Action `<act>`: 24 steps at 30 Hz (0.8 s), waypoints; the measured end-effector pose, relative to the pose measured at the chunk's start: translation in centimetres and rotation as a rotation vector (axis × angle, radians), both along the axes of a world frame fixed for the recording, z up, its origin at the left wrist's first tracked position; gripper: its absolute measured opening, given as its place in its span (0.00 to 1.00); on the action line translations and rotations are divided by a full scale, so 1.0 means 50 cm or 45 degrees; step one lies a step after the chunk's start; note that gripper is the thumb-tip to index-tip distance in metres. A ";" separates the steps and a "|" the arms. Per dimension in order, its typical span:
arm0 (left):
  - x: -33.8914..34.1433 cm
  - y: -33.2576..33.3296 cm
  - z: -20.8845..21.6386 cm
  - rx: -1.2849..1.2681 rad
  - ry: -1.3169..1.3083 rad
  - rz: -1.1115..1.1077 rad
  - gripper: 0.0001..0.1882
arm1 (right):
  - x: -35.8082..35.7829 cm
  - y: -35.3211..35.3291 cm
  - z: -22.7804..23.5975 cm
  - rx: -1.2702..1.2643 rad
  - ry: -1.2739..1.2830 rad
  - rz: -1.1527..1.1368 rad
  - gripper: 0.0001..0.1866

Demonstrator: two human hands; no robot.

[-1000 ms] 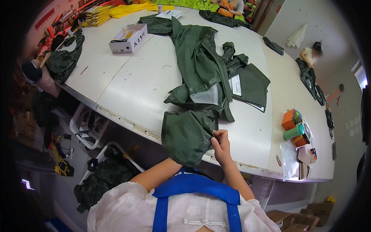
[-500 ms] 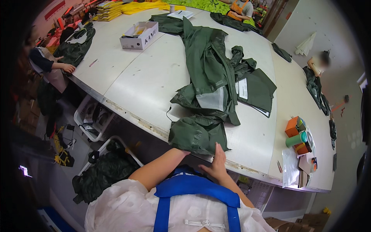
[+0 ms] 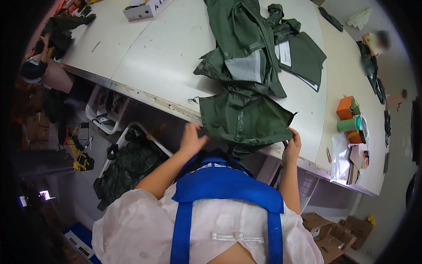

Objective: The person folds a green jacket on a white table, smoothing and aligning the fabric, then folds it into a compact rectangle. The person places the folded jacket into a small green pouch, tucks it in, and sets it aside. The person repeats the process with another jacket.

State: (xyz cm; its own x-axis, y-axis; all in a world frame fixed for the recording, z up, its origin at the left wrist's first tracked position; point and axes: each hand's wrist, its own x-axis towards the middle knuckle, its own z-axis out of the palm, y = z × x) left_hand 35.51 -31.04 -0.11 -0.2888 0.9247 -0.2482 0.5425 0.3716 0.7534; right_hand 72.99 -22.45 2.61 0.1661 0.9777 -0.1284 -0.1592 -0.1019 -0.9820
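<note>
A dark green waterproof jacket (image 3: pixel 248 33) lies across the table, with a pale grey mesh-like panel in it. Its near part, a hood-like piece (image 3: pixel 246 116), is spread over the table's front edge and hangs down a little. My right hand (image 3: pixel 292 147) pinches the right edge of this piece between thumb and fingers. Beside its left edge, slightly blurred, is my left hand (image 3: pixel 192 140), thumb and fingers apart, with nothing visible in it. A thin dark cord loop (image 3: pixel 193 100) sticks out at the piece's upper left corner.
Folded green garments (image 3: pixel 303 61) with a white paper lie right of the jacket. Further right stand a green cup (image 3: pixel 348 125) and an orange box (image 3: pixel 346 108). White baskets (image 3: pixel 105 127) sit below the table at left. Co-workers handle dark garments at far left and right.
The near piece has been spread flatter and wider. My right hand has moved right and taken its edge; my left hand has come out from it leftward. The view has tilted downward.
</note>
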 end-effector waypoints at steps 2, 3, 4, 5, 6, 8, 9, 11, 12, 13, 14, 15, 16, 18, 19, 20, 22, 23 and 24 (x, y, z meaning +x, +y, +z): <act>-0.021 0.019 -0.015 0.281 0.348 -0.165 0.32 | -0.014 -0.005 0.010 -0.067 0.170 -0.023 0.14; -0.021 0.036 0.010 0.385 0.497 -0.368 0.31 | -0.020 -0.006 0.011 -0.069 0.259 -0.040 0.12; -0.024 0.053 0.023 0.487 0.644 -0.573 0.29 | -0.019 -0.003 0.008 -0.032 0.219 0.030 0.11; -0.030 0.067 0.021 0.632 0.749 -0.731 0.20 | -0.014 0.004 0.005 0.003 0.181 0.108 0.10; -0.047 0.087 0.003 0.614 0.631 -0.812 0.17 | -0.009 0.015 0.002 0.041 0.145 0.186 0.10; -0.087 0.134 -0.046 0.576 0.375 -0.978 0.12 | 0.066 0.061 0.013 0.417 -0.797 0.256 0.08; -0.100 0.153 -0.031 0.618 0.284 -0.979 0.07 | 0.120 0.085 0.015 0.371 -1.095 0.105 0.07; -0.123 0.171 -0.018 0.555 0.176 -0.974 0.06 | 0.161 0.128 0.033 0.270 -1.487 0.125 0.07; -0.123 0.182 0.009 0.440 0.130 -0.980 0.06 | 0.148 0.138 0.047 0.299 -1.795 0.243 0.16; -0.121 0.193 0.017 0.390 0.129 -1.054 0.09 | 0.125 0.130 0.048 0.478 -1.770 0.112 0.21; -0.122 0.190 0.028 0.333 0.115 -1.014 0.10 | 0.058 0.118 0.061 0.666 -1.723 -0.002 0.26; -0.120 0.192 0.038 0.286 0.097 -0.977 0.11 | 0.006 0.089 0.074 0.649 -1.529 0.204 0.28; -0.118 0.192 0.041 0.238 0.082 -0.937 0.12 | -0.045 0.049 0.087 0.629 -1.327 0.405 0.29; -0.114 0.185 0.022 0.381 0.026 -0.854 0.12 | -0.158 -0.024 0.135 0.749 -1.442 0.732 0.30; -0.118 0.183 0.012 0.456 0.015 -0.803 0.12 | -0.177 -0.037 0.128 0.711 -1.462 0.693 0.30; -0.123 0.187 -0.008 0.462 -0.002 -0.857 0.13 | -0.204 -0.043 0.113 0.692 -1.465 0.668 0.29; -0.126 0.200 -0.015 0.458 -0.006 -1.021 0.15 | -0.180 -0.034 0.064 0.751 -1.618 0.689 0.24; -0.138 0.210 -0.010 0.537 0.012 -1.051 0.13 | -0.165 -0.035 0.059 0.758 -1.502 0.700 0.17; -0.146 0.226 0.011 0.598 -0.078 -0.988 0.10 | -0.145 -0.040 0.076 0.735 -1.431 0.731 0.11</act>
State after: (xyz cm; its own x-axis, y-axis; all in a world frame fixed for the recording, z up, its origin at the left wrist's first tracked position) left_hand 28.21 -19.72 0.45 0.4586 0.8637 0.2092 0.4663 -0.4342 0.7707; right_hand 65.76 -24.42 6.39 -0.5290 0.8122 0.2460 0.6621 0.5764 -0.4790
